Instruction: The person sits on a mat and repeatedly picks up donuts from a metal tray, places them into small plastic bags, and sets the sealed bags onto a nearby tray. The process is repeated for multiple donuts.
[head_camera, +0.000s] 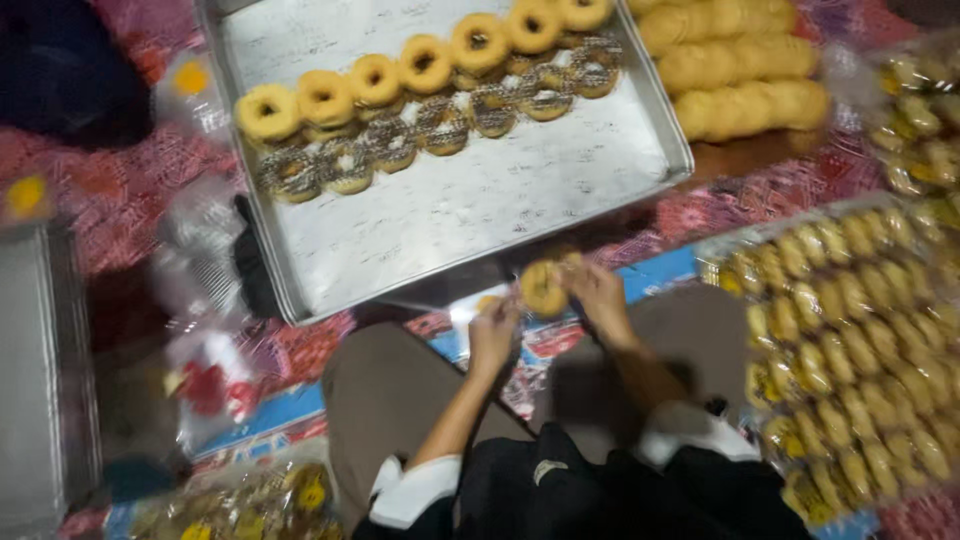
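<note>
Below the near edge of a steel tray (440, 215), over the person's lap, both hands meet around a single yellow donut (545, 288). Right hand (598, 295) pinches the donut's far rim, its grip closed on the pastry; left hand (494, 335) rises beside it with fingers curled, and blur hides whether its grip holds a clear wrapper or nothing at all. Motion smear also leaves the contact between the left fingers and the donut unclear.

Handled well, this step calls for light pressure on the outer rim only, keeping fingertips off the glazed top, with the second hand steadying from below so the ring does not sag or crack.

Being round, the donut has no real long axis; its flat face tilts up toward the camera, hole roughly centred, rim running between the two hands.

On the tray behind, a row of yellow donuts (375, 80) leans against a row of chocolate ones (390, 145). Bagged pastries (850, 350) lie packed to the right.
</note>
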